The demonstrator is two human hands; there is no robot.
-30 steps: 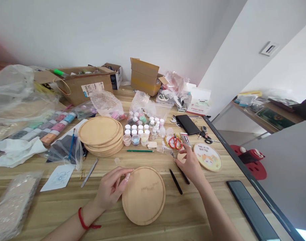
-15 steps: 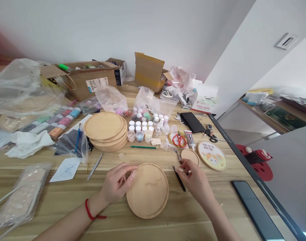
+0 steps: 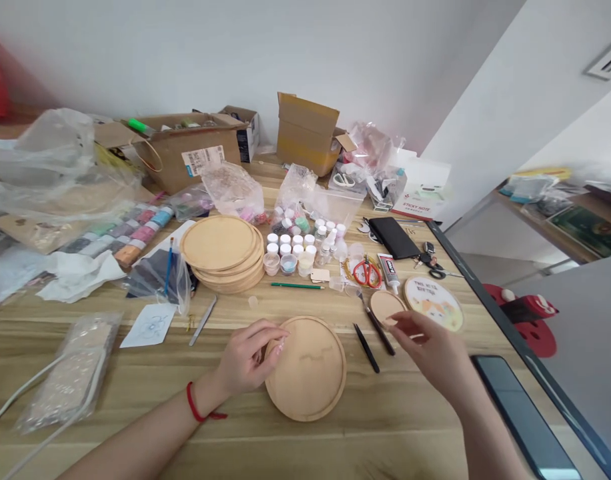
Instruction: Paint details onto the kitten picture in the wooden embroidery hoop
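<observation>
On the wooden table (image 3: 135, 447), at the far left, lies a clear bag (image 3: 70, 373) of something glittery. Farther in, metal tweezers (image 3: 203, 320) lie below a stack of round wooden boards (image 3: 220, 243). The left hand (image 3: 248, 357), with a red cord (image 3: 198, 403) around its wrist, is curled, its thumb and fingertips drawn together at the left rim of a single round wooden board (image 3: 310, 377); whether they pinch something tiny, the view does not show. That board lies flat in front of the person. It looks light and stiff, and its raised rim seems the easiest place to take hold. To its right lie black tweezers (image 3: 366, 348) and a black-handled tool (image 3: 380, 331), next to a small wooden disc (image 3: 385, 308), which looks thin and light, best lifted by its edge. The right hand (image 3: 430, 347) is open, fingers loosely spread, holding nothing visible, with its fingertips near the disc. Beyond it sit a painted round plaque (image 3: 433, 303) and, lower down, a dark phone (image 3: 523, 417).
</observation>
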